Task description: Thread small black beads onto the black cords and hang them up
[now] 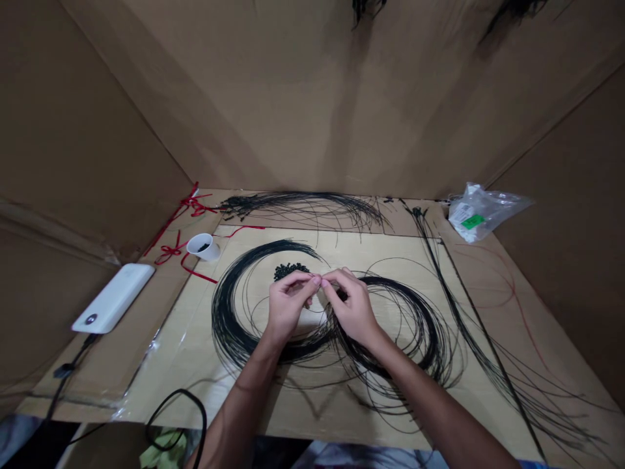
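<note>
My left hand (287, 305) and my right hand (352, 305) meet fingertip to fingertip over the middle of a cardboard work surface (195, 345). Both are closed in a pinch on something thin and small that I cannot make out, probably a black cord end. Under the hands lie two big coils of thin black cord (234, 319), one to the left and one (420, 326) to the right. A small heap of tiny black pieces (290, 269) sits just behind my left fingers.
A white paper cup (204, 246) and red ribbons (188, 208) lie at the back left. A white power bank (114, 297) with a cable rests at the left. A clear plastic bag (481, 212) sits back right. Straight black cords (303, 205) line the back and right. Cardboard walls enclose everything.
</note>
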Demonstrator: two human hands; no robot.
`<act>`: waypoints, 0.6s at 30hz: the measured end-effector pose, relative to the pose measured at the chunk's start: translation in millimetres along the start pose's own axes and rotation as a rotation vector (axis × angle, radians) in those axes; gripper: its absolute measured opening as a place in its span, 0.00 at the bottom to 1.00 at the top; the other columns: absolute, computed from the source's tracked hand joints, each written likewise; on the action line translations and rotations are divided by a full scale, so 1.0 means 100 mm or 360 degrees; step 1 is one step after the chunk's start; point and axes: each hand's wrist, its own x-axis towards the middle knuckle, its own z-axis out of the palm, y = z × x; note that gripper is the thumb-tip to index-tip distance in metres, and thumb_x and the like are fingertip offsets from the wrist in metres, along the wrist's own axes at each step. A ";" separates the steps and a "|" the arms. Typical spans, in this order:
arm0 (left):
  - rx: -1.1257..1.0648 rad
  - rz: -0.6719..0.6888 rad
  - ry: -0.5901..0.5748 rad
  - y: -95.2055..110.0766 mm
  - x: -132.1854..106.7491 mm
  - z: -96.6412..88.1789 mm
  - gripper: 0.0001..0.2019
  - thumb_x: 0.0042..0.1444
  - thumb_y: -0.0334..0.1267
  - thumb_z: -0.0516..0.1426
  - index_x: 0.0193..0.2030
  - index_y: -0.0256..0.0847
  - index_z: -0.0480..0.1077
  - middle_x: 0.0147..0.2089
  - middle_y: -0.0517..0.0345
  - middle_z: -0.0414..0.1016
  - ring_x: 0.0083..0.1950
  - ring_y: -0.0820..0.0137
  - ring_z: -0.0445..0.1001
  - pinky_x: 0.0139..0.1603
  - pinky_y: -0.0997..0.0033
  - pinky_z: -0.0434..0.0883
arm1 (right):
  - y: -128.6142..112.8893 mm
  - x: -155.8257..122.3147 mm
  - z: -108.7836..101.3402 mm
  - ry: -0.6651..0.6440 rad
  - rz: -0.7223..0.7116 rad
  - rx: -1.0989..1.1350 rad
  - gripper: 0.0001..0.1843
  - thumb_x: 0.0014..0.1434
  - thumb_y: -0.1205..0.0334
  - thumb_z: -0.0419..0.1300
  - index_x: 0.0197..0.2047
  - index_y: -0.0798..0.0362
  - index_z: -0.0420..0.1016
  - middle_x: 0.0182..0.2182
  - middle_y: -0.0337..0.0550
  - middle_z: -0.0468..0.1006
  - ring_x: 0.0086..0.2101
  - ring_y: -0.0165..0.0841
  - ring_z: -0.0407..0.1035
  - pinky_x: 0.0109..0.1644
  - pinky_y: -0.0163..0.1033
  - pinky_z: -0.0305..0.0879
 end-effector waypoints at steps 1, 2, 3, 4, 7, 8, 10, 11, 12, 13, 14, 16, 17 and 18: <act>-0.0003 -0.0020 0.0019 0.01 0.01 -0.02 0.13 0.51 0.45 0.75 0.34 0.39 0.83 0.34 0.56 0.79 0.24 0.77 0.68 0.23 0.76 0.67 | 0.00 0.00 0.00 -0.0009 -0.0007 0.0000 0.11 0.74 0.63 0.57 0.39 0.47 0.77 0.35 0.42 0.82 0.38 0.41 0.71 0.46 0.45 0.65; -0.0008 -0.0034 0.0054 0.02 0.02 -0.04 0.13 0.51 0.45 0.75 0.35 0.39 0.84 0.31 0.57 0.78 0.24 0.77 0.67 0.23 0.76 0.66 | 0.00 0.00 0.00 -0.0015 -0.0010 -0.0013 0.11 0.74 0.63 0.57 0.38 0.47 0.76 0.34 0.42 0.82 0.38 0.41 0.71 0.46 0.45 0.65; -0.0012 -0.0036 0.0109 0.02 0.04 -0.08 0.13 0.52 0.46 0.74 0.36 0.39 0.84 0.29 0.58 0.76 0.24 0.77 0.65 0.23 0.76 0.64 | 0.00 0.00 -0.01 -0.0014 -0.0008 -0.0027 0.11 0.73 0.63 0.57 0.37 0.47 0.76 0.33 0.41 0.81 0.37 0.41 0.70 0.46 0.45 0.64; -0.0005 -0.0018 0.0186 0.04 0.06 -0.11 0.14 0.52 0.47 0.74 0.38 0.39 0.84 0.27 0.60 0.75 0.24 0.77 0.64 0.22 0.76 0.63 | 0.01 -0.01 -0.01 -0.0010 0.0004 -0.0037 0.11 0.73 0.63 0.57 0.37 0.47 0.76 0.33 0.41 0.80 0.38 0.41 0.70 0.45 0.45 0.64; 0.0176 0.0142 0.0467 0.10 0.12 -0.25 0.16 0.54 0.50 0.72 0.40 0.39 0.83 0.28 0.60 0.75 0.24 0.75 0.64 0.23 0.75 0.61 | 0.06 -0.02 0.00 0.0036 0.0067 -0.0021 0.10 0.71 0.63 0.57 0.35 0.48 0.74 0.32 0.41 0.78 0.38 0.41 0.69 0.42 0.43 0.63; 0.0311 0.0207 0.0513 0.12 0.14 -0.29 0.16 0.54 0.50 0.71 0.39 0.39 0.83 0.29 0.59 0.77 0.25 0.74 0.66 0.24 0.75 0.62 | 0.08 -0.03 0.01 0.0057 0.0093 -0.0005 0.10 0.70 0.63 0.58 0.35 0.48 0.74 0.31 0.41 0.77 0.38 0.41 0.69 0.42 0.43 0.63; 0.0665 0.0341 0.0484 0.18 0.15 -0.37 0.14 0.57 0.50 0.69 0.38 0.40 0.83 0.29 0.58 0.78 0.26 0.73 0.67 0.27 0.73 0.63 | 0.13 -0.03 0.02 0.0109 0.0147 0.0036 0.10 0.69 0.63 0.58 0.34 0.48 0.74 0.31 0.40 0.76 0.38 0.40 0.68 0.43 0.43 0.63; 0.0870 0.0413 0.0420 0.21 0.15 -0.41 0.12 0.59 0.48 0.67 0.37 0.41 0.83 0.29 0.58 0.78 0.26 0.72 0.67 0.28 0.72 0.64 | 0.15 -0.03 0.03 0.0132 0.0177 0.0062 0.10 0.69 0.62 0.59 0.33 0.48 0.74 0.31 0.40 0.75 0.38 0.40 0.68 0.43 0.43 0.63; 0.1080 0.0481 0.0339 0.24 0.15 -0.45 0.11 0.61 0.47 0.66 0.37 0.42 0.83 0.29 0.58 0.78 0.26 0.71 0.67 0.29 0.70 0.64 | 0.17 -0.03 0.04 0.0147 0.0208 0.0090 0.10 0.68 0.62 0.59 0.33 0.48 0.74 0.31 0.40 0.75 0.38 0.39 0.68 0.43 0.42 0.62; 0.1282 0.0542 0.0256 0.26 0.15 -0.49 0.09 0.62 0.44 0.64 0.36 0.42 0.82 0.30 0.58 0.78 0.26 0.71 0.67 0.31 0.69 0.64 | 0.18 -0.03 0.05 0.0156 0.0233 0.0118 0.11 0.68 0.62 0.59 0.32 0.49 0.74 0.31 0.40 0.74 0.37 0.39 0.68 0.43 0.42 0.62; 0.1458 0.0585 0.0180 0.29 0.15 -0.53 0.09 0.62 0.42 0.63 0.34 0.43 0.81 0.31 0.58 0.79 0.27 0.70 0.67 0.32 0.68 0.64 | 0.20 -0.03 0.05 0.0162 0.0252 0.0142 0.11 0.67 0.61 0.59 0.31 0.49 0.74 0.30 0.40 0.73 0.37 0.38 0.68 0.43 0.42 0.62; 0.1688 0.0587 0.0069 0.33 0.14 -0.64 0.09 0.62 0.40 0.62 0.32 0.43 0.79 0.32 0.57 0.80 0.28 0.68 0.69 0.34 0.67 0.65 | 0.22 -0.03 0.07 0.0163 0.0275 0.0173 0.11 0.66 0.60 0.59 0.30 0.49 0.73 0.30 0.40 0.73 0.36 0.38 0.67 0.42 0.41 0.62; 0.1740 0.0560 0.0035 0.35 0.14 -0.70 0.08 0.61 0.40 0.61 0.31 0.44 0.78 0.32 0.57 0.81 0.29 0.68 0.70 0.34 0.66 0.65 | 0.23 -0.03 0.08 0.0155 0.0284 0.0189 0.11 0.66 0.60 0.59 0.30 0.49 0.73 0.30 0.39 0.73 0.35 0.37 0.67 0.42 0.41 0.62; 0.1763 0.0531 0.0010 0.36 0.13 -0.76 0.07 0.61 0.39 0.61 0.31 0.44 0.78 0.32 0.58 0.80 0.29 0.68 0.70 0.34 0.67 0.65 | 0.23 -0.03 0.08 0.0140 0.0297 0.0218 0.11 0.65 0.60 0.59 0.30 0.49 0.73 0.29 0.39 0.74 0.35 0.37 0.67 0.42 0.41 0.63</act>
